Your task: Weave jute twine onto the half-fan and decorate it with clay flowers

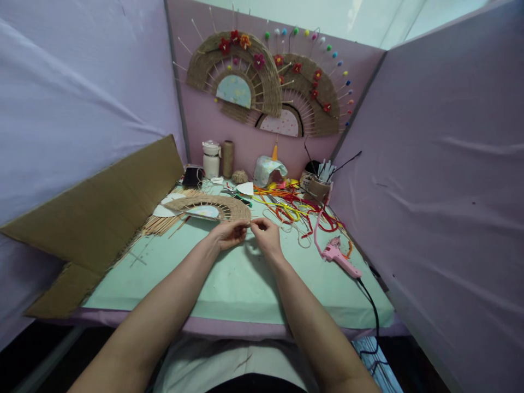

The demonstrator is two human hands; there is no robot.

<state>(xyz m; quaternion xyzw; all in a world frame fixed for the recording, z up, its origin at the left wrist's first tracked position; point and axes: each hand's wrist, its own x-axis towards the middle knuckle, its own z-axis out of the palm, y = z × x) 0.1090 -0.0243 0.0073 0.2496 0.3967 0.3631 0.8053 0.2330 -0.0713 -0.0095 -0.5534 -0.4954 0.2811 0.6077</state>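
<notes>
A half-round fan (235, 207) of wound brown twine, with a pale flowered centre (203, 212), is tilted above the table. My left hand (231, 234) grips its lower right corner, fingers curled and palm partly showing. Right beside it, my right hand (267, 236) is closed in a pinch at the same corner, its fingertips nearly touching those of the left. Whatever lies between the right fingertips is too small to make out. Behind the fan lie dark-handled pliers (241, 198) and a white paper piece (245, 189).
Thin sticks (161, 222) and a folded cardboard sheet (98, 213) lie left. Coloured pipe cleaners (286, 210) and a pink glue gun (341, 259) with a black cord are right. Behind stand a white bottle (211, 161) and a twine spool (228, 159). Decorated fans (268, 76) hang on the back panel.
</notes>
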